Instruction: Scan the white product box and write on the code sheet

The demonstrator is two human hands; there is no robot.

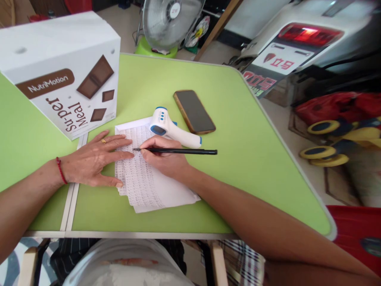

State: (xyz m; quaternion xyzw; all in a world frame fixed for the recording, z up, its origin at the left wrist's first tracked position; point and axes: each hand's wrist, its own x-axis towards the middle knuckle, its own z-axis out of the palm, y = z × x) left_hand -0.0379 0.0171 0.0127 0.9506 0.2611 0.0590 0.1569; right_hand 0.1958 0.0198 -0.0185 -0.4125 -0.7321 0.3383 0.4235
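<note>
Sheets of white paper [169, 190] lie stacked on the green table, the top one covered with rows of small handwriting. My right hand [166, 159] grips a slim black pen [184, 151], its tip on or just above the writing; I cannot tell whether it touches. Flat over the sheets' left edge rests my left hand [101, 161], fingers spread, with a ring and a red cord bracelet. A white and blue infrared thermometer [175, 131] lies across the papers' top edge, just beyond my right hand. Part of the paper is hidden under my hands.
A brown-cased phone [195, 111] lies beyond the thermometer. A large white box [89, 71] stands at the table's left. The green folding table [253, 167] has a pale seam and rim. Behind it are a fan [172, 24] and a white scooter [297, 43].
</note>
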